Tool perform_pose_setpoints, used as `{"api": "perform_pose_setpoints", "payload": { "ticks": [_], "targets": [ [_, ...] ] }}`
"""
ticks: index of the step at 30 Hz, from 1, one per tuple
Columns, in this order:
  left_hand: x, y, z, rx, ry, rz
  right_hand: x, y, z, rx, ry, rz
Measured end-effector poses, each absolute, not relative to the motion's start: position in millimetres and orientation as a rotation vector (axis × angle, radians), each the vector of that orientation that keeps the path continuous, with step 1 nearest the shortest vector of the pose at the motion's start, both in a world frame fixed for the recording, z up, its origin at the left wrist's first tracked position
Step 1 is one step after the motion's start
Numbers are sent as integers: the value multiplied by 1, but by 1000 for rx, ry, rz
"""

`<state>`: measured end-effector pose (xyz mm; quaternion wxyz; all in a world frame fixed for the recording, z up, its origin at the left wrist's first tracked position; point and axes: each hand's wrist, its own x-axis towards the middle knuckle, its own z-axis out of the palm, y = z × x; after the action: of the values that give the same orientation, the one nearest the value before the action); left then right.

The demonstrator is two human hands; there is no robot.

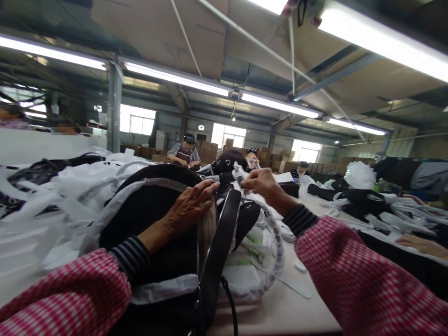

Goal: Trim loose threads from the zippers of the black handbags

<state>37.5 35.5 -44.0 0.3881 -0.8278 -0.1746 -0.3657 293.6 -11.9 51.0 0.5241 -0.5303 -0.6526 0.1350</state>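
Note:
A large black bag point(150, 205) lies in front of me, its zipper open along one side and white wrapping paper along its edges. My left hand point(189, 205) rests over the bag's upper edge near a metal ring, fingers bent onto it; the thumb is hidden. To the right, my right hand point(262, 184) is raised, with fingers pinched on a crumpled piece of white wrapping paper point(240, 171) near the bag's top. A wide black strap point(222, 238) runs down the bag's right side. Beside it curves a handle wrapped in white paper point(278, 247).
White paper and wrapped straps point(80, 177) are heaped at left. More black bags point(364, 198) lie along the table point(297, 310) at right, where another person's hand point(422, 245) shows. Several people sit farther back, before stacked cardboard boxes point(208, 151). A post point(115, 107) stands at left.

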Motion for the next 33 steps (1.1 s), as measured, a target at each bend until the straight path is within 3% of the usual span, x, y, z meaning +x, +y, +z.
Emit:
{"api": "perform_pose_setpoints", "payload": {
  "ticks": [5, 11, 21, 27, 33],
  "targets": [
    [34, 42, -47, -2256, -449, -892, 220, 5, 12, -1344, -1498, 647],
    [33, 45, -46, -2337, -411, -808, 232, -16, 9, -1259, -1499, 963],
    [34, 44, -44, -2376, -496, -796, 275, -54, -4, -1200, -1897, 608],
    [37, 43, -44, -2303, -485, -776, 299, -62, 1, -1305, -2044, 142],
    [38, 44, -45, -2311, -495, -752, 315, -54, -12, -1362, -2012, 174]
  ]
}}
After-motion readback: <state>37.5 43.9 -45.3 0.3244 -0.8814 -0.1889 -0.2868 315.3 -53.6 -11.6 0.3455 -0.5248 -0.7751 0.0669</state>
